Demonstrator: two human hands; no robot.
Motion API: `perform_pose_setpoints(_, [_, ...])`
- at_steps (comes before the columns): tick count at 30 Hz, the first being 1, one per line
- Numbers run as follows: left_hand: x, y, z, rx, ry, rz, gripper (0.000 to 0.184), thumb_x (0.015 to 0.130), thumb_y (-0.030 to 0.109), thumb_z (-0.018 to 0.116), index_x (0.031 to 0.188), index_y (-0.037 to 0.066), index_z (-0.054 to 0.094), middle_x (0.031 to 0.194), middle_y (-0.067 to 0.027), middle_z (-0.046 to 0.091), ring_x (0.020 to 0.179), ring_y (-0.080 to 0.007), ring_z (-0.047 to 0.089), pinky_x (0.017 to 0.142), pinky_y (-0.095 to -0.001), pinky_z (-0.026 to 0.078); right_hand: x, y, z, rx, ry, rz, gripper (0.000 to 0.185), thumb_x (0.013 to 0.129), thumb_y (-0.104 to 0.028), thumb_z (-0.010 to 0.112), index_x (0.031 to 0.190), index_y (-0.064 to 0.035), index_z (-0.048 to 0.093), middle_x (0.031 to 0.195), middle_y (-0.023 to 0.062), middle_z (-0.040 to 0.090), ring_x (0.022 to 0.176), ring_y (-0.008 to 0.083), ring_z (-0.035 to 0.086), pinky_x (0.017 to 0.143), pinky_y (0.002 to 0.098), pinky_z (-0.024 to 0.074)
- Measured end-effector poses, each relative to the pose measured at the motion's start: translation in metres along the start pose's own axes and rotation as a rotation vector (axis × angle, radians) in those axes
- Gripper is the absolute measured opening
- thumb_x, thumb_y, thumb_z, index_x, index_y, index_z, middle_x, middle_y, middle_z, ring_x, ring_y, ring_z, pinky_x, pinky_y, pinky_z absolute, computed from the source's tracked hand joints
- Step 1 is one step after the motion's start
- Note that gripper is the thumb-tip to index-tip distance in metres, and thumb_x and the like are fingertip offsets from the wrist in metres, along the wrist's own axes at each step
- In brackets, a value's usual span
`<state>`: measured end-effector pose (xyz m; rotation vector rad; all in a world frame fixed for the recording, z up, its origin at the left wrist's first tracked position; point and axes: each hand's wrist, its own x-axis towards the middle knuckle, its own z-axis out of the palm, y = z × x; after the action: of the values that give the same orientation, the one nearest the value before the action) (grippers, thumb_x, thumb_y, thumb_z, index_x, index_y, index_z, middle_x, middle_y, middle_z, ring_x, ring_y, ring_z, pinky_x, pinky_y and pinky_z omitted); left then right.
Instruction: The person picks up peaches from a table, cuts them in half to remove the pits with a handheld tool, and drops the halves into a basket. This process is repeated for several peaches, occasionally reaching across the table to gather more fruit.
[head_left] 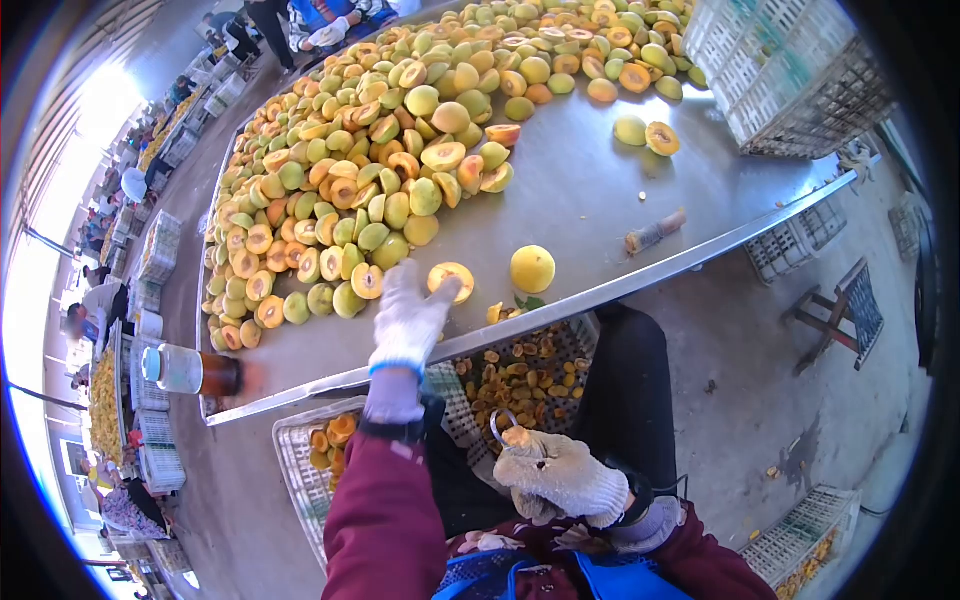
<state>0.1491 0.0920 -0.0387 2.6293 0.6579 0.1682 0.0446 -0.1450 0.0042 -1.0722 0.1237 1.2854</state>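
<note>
My left hand [408,312], in a pale work glove, is over the near edge of the metal table [580,210]. Its fingers are apart, and the thumb is close to a halved peach [452,281]; whether they touch is unclear. In front of my lap, my right hand [560,478], also gloved, is closed round a pitting tool with a curved metal loop [500,424]. An orange bit of fruit shows beside the loop. A whole yellow peach [532,270] sits right of my left hand. A large heap of halved peaches [350,190] covers the table's left and far parts.
Below the table edge, a crate holds pits and scraps [520,385]; another crate [300,450] holds orange pieces. A white crate [790,80] stands at the table's right end. A jar of brown liquid [195,371] is at the left corner. A stool [840,312] stands right. Other people work beyond.
</note>
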Motion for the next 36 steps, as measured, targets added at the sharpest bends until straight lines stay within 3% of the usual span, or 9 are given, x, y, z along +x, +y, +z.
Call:
perform_pose_setpoints(2, [0.009,0.013,0.008,0.172,-0.182,0.006,0.054,0.080,0.029,0.071,0.123,0.001,0.056,0.123,-0.0188,0.058,0.113,-0.0341,0.057,0.098,-0.0415,0.044,-0.001,0.001,-0.001,-0.062,0.041,0.013,0.024,0.090,-0.034,0.066,0.097,-0.0121,0.058,0.062,-0.0019,0.056,0.046,0.0049,0.048,0.039,0.0209,0.0382])
perform_pose_setpoints(5, [-0.006,0.025,-0.001,-0.228,-0.276,0.056,0.053,0.084,0.032,0.065,0.124,-0.001,0.051,0.121,-0.0174,0.059,0.109,-0.0269,0.059,0.094,-0.0341,0.047,-0.008,-0.011,0.004,-0.145,0.117,-0.029,0.024,0.090,-0.032,0.065,0.099,-0.0109,0.059,0.061,-0.0014,0.056,0.046,0.0050,0.048,0.039,0.0212,0.0387])
perform_pose_setpoints(9, [-0.065,0.031,-0.022,-1.343,-0.388,-0.018,0.035,0.091,0.026,0.058,0.115,0.000,0.055,0.113,-0.0103,0.061,0.105,-0.0193,0.058,0.093,-0.0339,0.045,-0.005,-0.002,0.001,-0.114,0.179,-0.097,0.026,0.090,-0.031,0.065,0.102,-0.0093,0.059,0.060,-0.0014,0.056,0.048,0.0040,0.049,0.040,0.0215,0.0392])
perform_pose_setpoints(16, [-0.128,0.014,-0.038,-1.314,-0.671,-0.017,0.050,0.099,0.041,0.048,0.124,-0.002,0.056,0.117,-0.0142,0.063,0.104,-0.0198,0.061,0.093,-0.0358,0.047,-0.003,0.005,0.003,-0.606,0.339,-0.404,0.032,0.087,-0.040,0.065,0.099,-0.0106,0.060,0.065,0.0058,0.064,0.059,0.0199,0.066,0.056,0.0336,0.0511])
perform_pose_setpoints(23, [-0.141,0.023,-0.038,-1.086,-0.483,0.142,0.051,0.101,0.041,0.042,0.119,-0.004,0.060,0.111,-0.0153,0.066,0.101,-0.0206,0.063,0.089,-0.0328,0.048,-0.002,0.018,0.000,-0.756,0.409,-0.533,0.033,0.086,-0.040,0.065,0.097,-0.0098,0.060,0.070,0.0124,0.066,0.070,0.0330,0.067,0.063,0.0413,0.0530])
perform_pose_setpoints(27, [-0.135,0.034,-0.048,-1.064,-0.544,0.137,0.049,0.101,0.038,0.042,0.111,-0.004,0.064,0.106,-0.0169,0.067,0.096,-0.0241,0.065,0.086,-0.0339,0.049,-0.006,0.011,-0.003,-0.597,0.224,-0.274,0.030,0.087,-0.038,0.066,0.097,-0.0097,0.062,0.068,0.0102,0.065,0.061,0.0256,0.067,0.055,0.0363,0.0517])
perform_pose_setpoints(29, [-0.126,0.038,-0.051,-0.880,-0.734,0.057,0.047,0.101,0.037,0.041,0.111,-0.003,0.065,0.105,-0.0167,0.067,0.093,-0.0240,0.065,0.086,-0.0347,0.049,-0.004,0.011,-0.010,-0.180,0.012,0.025,0.026,0.089,-0.034,0.065,0.098,-0.0101,0.063,0.065,0.0061,0.064,0.053,0.0147,0.063,0.046,0.0286,0.0470])
perform_pose_setpoints(34, [-0.135,0.041,-0.047,-1.247,-0.691,0.048,0.049,0.099,0.038,0.046,0.123,-0.004,0.055,0.107,-0.0136,0.064,0.098,-0.0213,0.062,0.090,-0.0321,0.047,-0.008,0.005,-0.009,-0.137,0.029,-0.038,0.023,0.092,-0.031,0.063,0.102,-0.0098,0.064,0.064,0.0006,0.061,0.050,0.0070,0.057,0.043,0.0227,0.0421])
perform_pose_setpoints(36, [-0.148,0.043,-0.051,-1.392,-0.664,-0.238,0.051,0.099,0.038,0.048,0.128,-0.003,0.051,0.107,-0.0129,0.063,0.100,-0.0187,0.060,0.091,-0.0308,0.047,-0.007,0.006,-0.005,-0.136,0.041,-0.026,0.024,0.092,-0.030,0.063,0.104,-0.0093,0.064,0.064,0.0004,0.061,0.050,0.0074,0.057,0.043,0.0230,0.0424])
